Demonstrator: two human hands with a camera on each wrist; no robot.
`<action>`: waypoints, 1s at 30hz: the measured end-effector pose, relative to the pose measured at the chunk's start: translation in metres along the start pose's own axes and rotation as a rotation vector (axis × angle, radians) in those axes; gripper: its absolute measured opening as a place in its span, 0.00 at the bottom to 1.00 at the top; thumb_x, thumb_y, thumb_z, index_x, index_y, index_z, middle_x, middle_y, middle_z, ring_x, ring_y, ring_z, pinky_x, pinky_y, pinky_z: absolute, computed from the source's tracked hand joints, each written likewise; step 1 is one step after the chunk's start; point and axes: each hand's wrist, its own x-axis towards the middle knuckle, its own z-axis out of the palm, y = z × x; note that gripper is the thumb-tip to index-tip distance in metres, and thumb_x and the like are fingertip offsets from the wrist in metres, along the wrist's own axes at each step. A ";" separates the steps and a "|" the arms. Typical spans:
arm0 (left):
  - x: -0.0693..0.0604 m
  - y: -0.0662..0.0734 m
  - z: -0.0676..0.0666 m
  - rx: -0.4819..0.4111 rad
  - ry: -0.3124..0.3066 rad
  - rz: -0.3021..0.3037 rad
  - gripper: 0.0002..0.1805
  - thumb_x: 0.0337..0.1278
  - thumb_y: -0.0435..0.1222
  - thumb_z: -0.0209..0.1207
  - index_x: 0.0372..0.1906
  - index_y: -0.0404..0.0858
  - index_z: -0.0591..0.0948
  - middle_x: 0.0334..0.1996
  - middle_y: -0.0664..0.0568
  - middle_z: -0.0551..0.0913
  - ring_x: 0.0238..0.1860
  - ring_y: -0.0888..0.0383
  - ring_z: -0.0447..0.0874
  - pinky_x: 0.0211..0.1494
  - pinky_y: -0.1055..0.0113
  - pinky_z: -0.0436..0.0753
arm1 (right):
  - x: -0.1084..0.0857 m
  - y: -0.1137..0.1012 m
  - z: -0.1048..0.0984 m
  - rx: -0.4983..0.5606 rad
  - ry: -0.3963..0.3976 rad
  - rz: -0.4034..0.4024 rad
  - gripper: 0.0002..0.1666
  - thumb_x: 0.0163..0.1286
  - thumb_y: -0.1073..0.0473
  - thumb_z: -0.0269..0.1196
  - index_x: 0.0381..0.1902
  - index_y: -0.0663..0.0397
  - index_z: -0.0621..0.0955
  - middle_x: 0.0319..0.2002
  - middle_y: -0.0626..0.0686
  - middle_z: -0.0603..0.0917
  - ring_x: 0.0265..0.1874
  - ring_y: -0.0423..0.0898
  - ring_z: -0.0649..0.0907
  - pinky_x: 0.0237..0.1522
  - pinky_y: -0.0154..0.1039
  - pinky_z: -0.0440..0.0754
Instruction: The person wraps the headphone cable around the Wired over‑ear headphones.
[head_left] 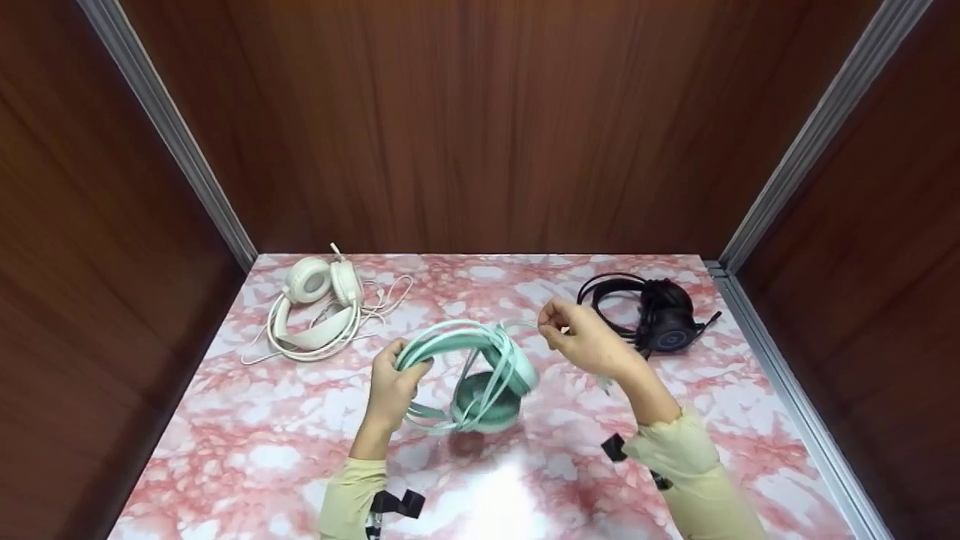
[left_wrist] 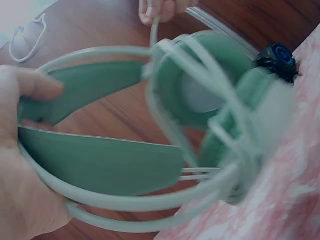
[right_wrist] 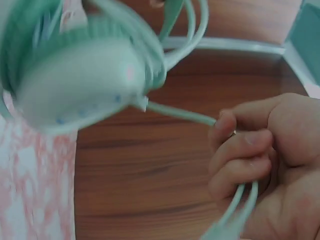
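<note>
Mint-green over-ear headphones [head_left: 486, 401] hang above the table, with loops of their own cord wound round the headband and ear cups. My left hand [head_left: 390, 386] grips the headband at its top, thumb on the inner side in the left wrist view. To the right of the ear cups, my right hand [head_left: 589, 343] pinches the green cable [right_wrist: 180, 114], which runs fairly straight from one ear cup to the fingertips. Below those curled fingers, more cord and a pale green end piece [right_wrist: 224, 231] dangle, blurred in the right wrist view.
White headphones [head_left: 311, 334] with a loose cord lie at the back left of the pink marbled table [head_left: 247, 457]. A black headset [head_left: 667, 319] with a microphone boom lies at the back right. Brown wood-grain panels [head_left: 480, 135] with metal edge strips enclose the table.
</note>
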 end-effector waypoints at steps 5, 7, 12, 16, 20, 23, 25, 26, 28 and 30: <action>-0.002 -0.006 0.008 -0.213 0.180 0.040 0.04 0.56 0.25 0.55 0.30 0.33 0.71 0.11 0.58 0.61 0.11 0.67 0.54 0.14 0.76 0.58 | -0.014 -0.010 0.024 0.162 0.075 0.025 0.05 0.70 0.72 0.55 0.42 0.64 0.70 0.24 0.57 0.79 0.14 0.45 0.77 0.16 0.44 0.80; -0.002 -0.007 0.012 -0.309 0.221 0.069 0.06 0.57 0.25 0.54 0.28 0.34 0.70 0.11 0.59 0.59 0.11 0.67 0.52 0.14 0.76 0.55 | -0.020 -0.022 0.034 0.228 0.120 0.049 0.05 0.70 0.73 0.54 0.42 0.66 0.69 0.26 0.62 0.79 0.14 0.49 0.78 0.17 0.46 0.81; -0.006 -0.011 0.023 -0.535 0.251 0.122 0.11 0.59 0.24 0.50 0.25 0.38 0.66 0.12 0.59 0.54 0.12 0.66 0.47 0.16 0.73 0.49 | -0.033 -0.047 0.058 0.342 0.264 0.102 0.03 0.69 0.74 0.54 0.39 0.69 0.70 0.27 0.69 0.80 0.18 0.60 0.80 0.20 0.46 0.81; -0.012 -0.016 0.029 -0.672 0.226 0.132 0.14 0.62 0.23 0.45 0.23 0.41 0.64 0.13 0.57 0.49 0.13 0.65 0.46 0.17 0.73 0.49 | -0.042 -0.044 0.080 0.407 0.368 0.153 0.03 0.68 0.72 0.57 0.36 0.71 0.74 0.26 0.67 0.81 0.19 0.56 0.81 0.21 0.41 0.81; -0.018 -0.021 0.032 -0.769 0.189 0.137 0.16 0.63 0.23 0.41 0.23 0.43 0.62 0.14 0.54 0.47 0.13 0.64 0.44 0.17 0.73 0.50 | -0.051 -0.041 0.098 0.460 0.461 0.173 0.04 0.65 0.74 0.60 0.36 0.75 0.77 0.27 0.67 0.81 0.21 0.55 0.82 0.24 0.40 0.83; -0.022 -0.025 0.034 -0.823 0.159 0.148 0.16 0.63 0.24 0.42 0.22 0.44 0.62 0.14 0.54 0.46 0.13 0.64 0.43 0.17 0.74 0.50 | -0.056 -0.037 0.109 0.485 0.567 0.162 0.05 0.62 0.75 0.63 0.36 0.75 0.80 0.28 0.66 0.82 0.22 0.54 0.83 0.24 0.38 0.83; -0.025 -0.027 0.036 -0.852 0.137 0.154 0.16 0.63 0.25 0.44 0.22 0.44 0.62 0.14 0.54 0.46 0.13 0.64 0.43 0.17 0.74 0.50 | -0.059 -0.035 0.116 0.453 0.670 0.144 0.05 0.60 0.75 0.65 0.34 0.74 0.82 0.27 0.64 0.83 0.20 0.50 0.82 0.22 0.34 0.81; -0.027 -0.028 0.038 -0.863 0.127 0.155 0.16 0.63 0.25 0.45 0.22 0.44 0.62 0.14 0.54 0.46 0.13 0.63 0.43 0.18 0.74 0.51 | -0.060 -0.033 0.120 0.425 0.725 0.131 0.05 0.58 0.75 0.67 0.33 0.72 0.83 0.27 0.63 0.84 0.18 0.47 0.81 0.21 0.32 0.80; -0.030 -0.030 0.041 -0.885 0.108 0.158 0.15 0.63 0.26 0.46 0.23 0.44 0.62 0.14 0.53 0.46 0.14 0.63 0.43 0.18 0.74 0.51 | -0.061 -0.029 0.126 0.335 0.834 0.093 0.05 0.55 0.75 0.69 0.31 0.70 0.85 0.26 0.60 0.84 0.17 0.42 0.80 0.19 0.29 0.77; -0.033 -0.032 0.044 -0.900 0.094 0.160 0.14 0.63 0.26 0.46 0.23 0.44 0.63 0.14 0.53 0.45 0.14 0.63 0.43 0.18 0.74 0.50 | -0.062 -0.023 0.132 0.256 0.926 0.053 0.06 0.52 0.75 0.71 0.29 0.68 0.86 0.24 0.60 0.82 0.17 0.40 0.77 0.18 0.27 0.74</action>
